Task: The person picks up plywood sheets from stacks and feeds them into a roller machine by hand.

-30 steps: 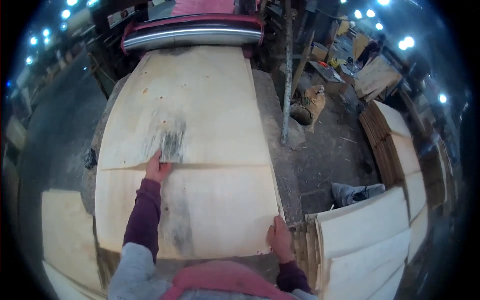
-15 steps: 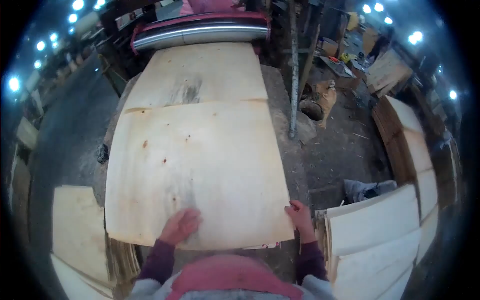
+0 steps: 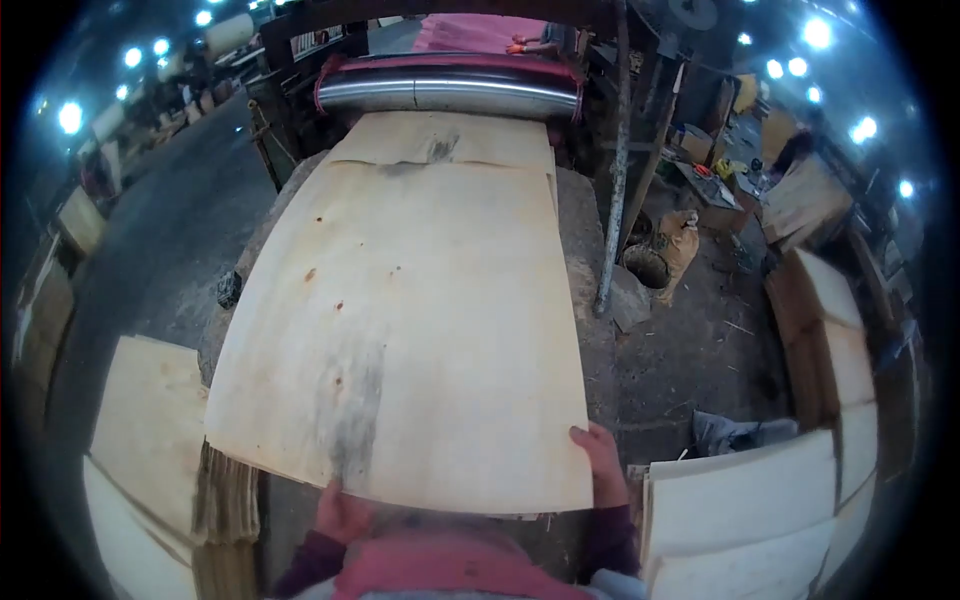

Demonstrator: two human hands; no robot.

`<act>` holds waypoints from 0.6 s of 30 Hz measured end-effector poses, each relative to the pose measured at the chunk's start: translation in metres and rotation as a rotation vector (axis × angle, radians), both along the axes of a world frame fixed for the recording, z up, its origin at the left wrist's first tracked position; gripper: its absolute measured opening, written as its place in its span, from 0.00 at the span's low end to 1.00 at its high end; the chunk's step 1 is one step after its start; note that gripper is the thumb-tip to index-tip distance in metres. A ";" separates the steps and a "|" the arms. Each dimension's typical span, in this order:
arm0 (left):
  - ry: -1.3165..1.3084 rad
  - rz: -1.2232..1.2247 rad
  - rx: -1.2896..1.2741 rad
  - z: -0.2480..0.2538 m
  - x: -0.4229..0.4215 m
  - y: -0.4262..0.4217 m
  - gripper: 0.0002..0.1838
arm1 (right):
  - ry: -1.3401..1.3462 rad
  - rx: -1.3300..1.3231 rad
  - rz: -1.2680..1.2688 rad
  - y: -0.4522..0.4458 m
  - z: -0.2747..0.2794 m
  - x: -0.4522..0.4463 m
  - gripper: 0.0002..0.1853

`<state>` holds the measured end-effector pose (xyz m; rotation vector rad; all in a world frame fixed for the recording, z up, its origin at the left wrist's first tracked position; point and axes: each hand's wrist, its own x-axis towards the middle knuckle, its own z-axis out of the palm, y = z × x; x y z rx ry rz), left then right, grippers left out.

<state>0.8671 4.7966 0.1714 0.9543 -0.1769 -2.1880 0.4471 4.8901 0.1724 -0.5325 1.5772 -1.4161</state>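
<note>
A large pale wood veneer sheet [image 3: 470,330], with brown knots and a grey streak, lies before me on a stack. Its far end overlaps another veneer sheet [image 3: 380,135] that reaches the shiny metal roller [image 3: 450,95]. At the near edge, left of middle, my left hand [image 3: 343,513] is closed on the near sheet, its lower fingers partly hidden. My right hand [image 3: 603,470] grips the right edge near the corner, thumb on top and the other fingers largely out of sight.
Veneer stacks stand at left [image 3: 150,430] and right [image 3: 740,500]. A metal pole [image 3: 615,170] rises right of the roller, near a bucket [image 3: 645,265] and a brown sack [image 3: 680,250]. Beyond the roller, another person's hands [image 3: 525,45] show by pink material [image 3: 470,32].
My left hand has moved from the sheet's top to its near edge. The far sheet has gone further toward the roller, and the near sheet has moved forward too. The view has tilted up.
</note>
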 end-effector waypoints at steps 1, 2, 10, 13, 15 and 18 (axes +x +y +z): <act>-0.132 -0.074 -0.003 -0.005 -0.001 -0.010 0.30 | 0.265 0.097 -0.006 0.002 -0.007 0.003 0.21; -0.195 -0.113 0.005 -0.007 -0.002 -0.013 0.29 | 0.527 0.196 -0.014 0.006 -0.016 0.006 0.22; -0.251 -0.228 0.096 -0.034 -0.006 -0.022 0.26 | 0.465 0.270 0.099 0.009 -0.046 0.017 0.19; -0.286 -0.354 0.176 -0.051 0.005 -0.028 0.31 | -0.151 0.072 0.063 0.006 -0.041 0.022 0.17; -0.286 -0.463 0.239 -0.064 0.022 -0.030 0.34 | -0.287 -0.030 0.019 0.008 -0.027 0.034 0.17; -0.198 -0.440 0.184 -0.063 0.046 -0.025 0.39 | -0.183 -0.038 0.127 0.021 0.022 0.043 0.17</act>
